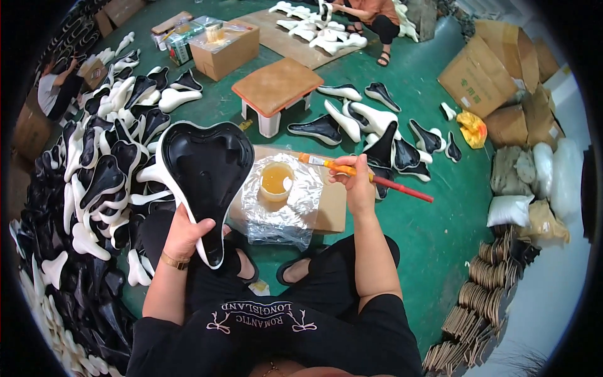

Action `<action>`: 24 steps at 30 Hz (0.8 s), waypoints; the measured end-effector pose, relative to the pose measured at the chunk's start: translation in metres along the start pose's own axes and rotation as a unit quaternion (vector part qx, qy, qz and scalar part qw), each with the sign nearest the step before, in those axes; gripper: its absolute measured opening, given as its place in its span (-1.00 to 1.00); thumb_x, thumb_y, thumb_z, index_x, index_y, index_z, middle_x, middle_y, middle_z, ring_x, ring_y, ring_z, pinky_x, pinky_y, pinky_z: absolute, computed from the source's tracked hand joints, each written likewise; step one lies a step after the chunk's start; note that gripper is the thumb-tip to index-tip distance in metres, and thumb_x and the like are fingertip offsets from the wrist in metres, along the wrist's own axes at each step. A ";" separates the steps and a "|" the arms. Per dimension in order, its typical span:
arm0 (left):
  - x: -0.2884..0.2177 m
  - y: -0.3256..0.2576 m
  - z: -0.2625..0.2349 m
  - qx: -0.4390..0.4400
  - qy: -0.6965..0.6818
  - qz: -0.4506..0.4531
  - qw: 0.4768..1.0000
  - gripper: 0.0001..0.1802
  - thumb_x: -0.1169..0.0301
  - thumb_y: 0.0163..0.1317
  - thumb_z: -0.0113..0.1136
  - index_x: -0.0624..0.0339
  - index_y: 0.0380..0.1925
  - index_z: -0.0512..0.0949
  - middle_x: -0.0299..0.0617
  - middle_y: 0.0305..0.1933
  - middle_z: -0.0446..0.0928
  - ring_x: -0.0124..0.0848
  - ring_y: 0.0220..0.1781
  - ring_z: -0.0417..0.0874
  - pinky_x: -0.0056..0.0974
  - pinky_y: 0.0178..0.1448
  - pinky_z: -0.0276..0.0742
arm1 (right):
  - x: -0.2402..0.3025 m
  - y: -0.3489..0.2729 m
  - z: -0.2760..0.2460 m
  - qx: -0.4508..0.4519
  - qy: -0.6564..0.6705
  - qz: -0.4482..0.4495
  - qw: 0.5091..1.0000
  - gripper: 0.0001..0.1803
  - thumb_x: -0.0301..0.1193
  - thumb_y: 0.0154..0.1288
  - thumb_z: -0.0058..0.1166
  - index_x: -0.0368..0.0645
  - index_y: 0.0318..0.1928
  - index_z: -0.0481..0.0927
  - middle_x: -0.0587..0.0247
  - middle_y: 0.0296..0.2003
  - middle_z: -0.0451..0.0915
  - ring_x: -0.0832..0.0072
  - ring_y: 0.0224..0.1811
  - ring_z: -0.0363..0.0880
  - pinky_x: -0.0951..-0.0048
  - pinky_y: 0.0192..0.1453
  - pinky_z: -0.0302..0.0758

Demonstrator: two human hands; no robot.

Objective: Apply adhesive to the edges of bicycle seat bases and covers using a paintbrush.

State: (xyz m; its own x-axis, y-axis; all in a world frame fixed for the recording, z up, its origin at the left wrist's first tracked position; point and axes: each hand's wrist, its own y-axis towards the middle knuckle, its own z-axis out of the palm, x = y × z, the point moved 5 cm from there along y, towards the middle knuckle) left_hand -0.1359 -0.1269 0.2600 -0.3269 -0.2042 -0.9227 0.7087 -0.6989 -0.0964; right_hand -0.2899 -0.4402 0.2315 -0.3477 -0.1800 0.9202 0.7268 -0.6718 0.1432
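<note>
My left hand [188, 231] grips the narrow nose of a bicycle saddle [204, 166], thumb across its black hollow underside, which faces up inside a white rim. In my right hand [355, 188] is a brush [402, 187] with a red and orange handle. Its pale tip points left, above a round tub of amber liquid [276, 181]. The tub rests on crumpled clear plastic [276, 225] over a cardboard box [331, 210] in front of my knees. The brush tip is apart from the saddle.
Piled saddles [103, 182] fill the left side. More saddles [370, 129] lie on the green floor ahead, beside a low stool [276, 88]. Cartons [480, 75] and a yellow bag [471, 129] stand at right, near stacked brown pieces [480, 298]. Two other people [370, 16] sit farther off.
</note>
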 end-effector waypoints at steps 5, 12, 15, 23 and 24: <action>0.012 -0.001 -0.004 0.001 -0.016 -0.008 1.000 -0.30 0.33 0.02 0.40 0.38 0.12 0.31 -0.07 -0.17 0.59 -0.25 -0.28 0.69 -0.20 -0.18 0.69 | -0.012 0.002 0.003 -0.020 -0.040 0.030 0.999 -0.57 -0.15 0.46 -0.16 -0.30 -0.23 0.55 0.14 -0.30 0.58 0.43 -0.33 0.58 0.40 -0.22 0.54; 0.031 -0.002 -0.028 0.057 -0.157 -0.235 0.958 -0.37 -0.01 0.35 -0.09 0.46 -0.03 0.48 0.08 -0.21 0.61 -0.27 -0.34 0.68 -0.34 -0.28 0.67 | -0.025 0.003 0.016 0.023 -0.181 0.064 0.981 -0.82 -0.52 0.18 0.14 -0.27 -0.18 0.57 0.22 -0.27 0.61 0.57 -0.25 0.58 0.55 -0.15 0.51; 0.031 -0.013 -0.033 0.022 -0.179 -0.293 0.939 -0.38 0.00 0.36 -0.11 0.46 -0.02 0.47 0.13 -0.21 0.61 -0.27 -0.39 0.68 -0.33 -0.37 0.67 | -0.030 0.004 0.037 0.061 -0.384 0.026 0.921 -0.82 -0.49 0.13 0.16 -0.24 -0.22 0.60 0.21 -0.28 0.62 0.55 -0.26 0.59 0.53 -0.16 0.51; 0.050 -0.014 -0.021 0.091 -0.065 -0.374 0.921 -0.43 0.12 0.28 -0.03 0.51 -0.01 0.46 0.16 -0.21 0.60 -0.26 -0.50 0.67 -0.34 -0.45 0.65 | -0.064 0.005 0.049 0.106 -0.407 0.009 0.907 -0.82 -0.50 0.14 0.16 -0.24 -0.22 0.60 0.28 -0.36 0.61 0.57 -0.33 0.56 0.58 -0.20 0.48; 0.047 -0.012 -0.015 0.099 -0.052 -0.367 0.924 -0.43 0.13 0.25 0.02 0.51 -0.03 0.46 0.14 -0.23 0.61 -0.26 -0.52 0.66 -0.34 -0.47 0.65 | -0.055 0.006 0.048 0.108 -0.407 0.009 0.907 -0.82 -0.50 0.14 0.16 -0.24 -0.22 0.60 0.28 -0.36 0.61 0.57 -0.33 0.56 0.58 -0.20 0.48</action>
State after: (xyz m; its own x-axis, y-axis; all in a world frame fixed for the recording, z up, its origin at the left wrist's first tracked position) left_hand -0.1503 -0.1176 0.2123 -0.7388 0.3169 -0.5948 0.1475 -0.7852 -0.6015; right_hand -0.2377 -0.3994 0.1993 0.1540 0.4591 0.8749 0.8571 -0.5026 0.1128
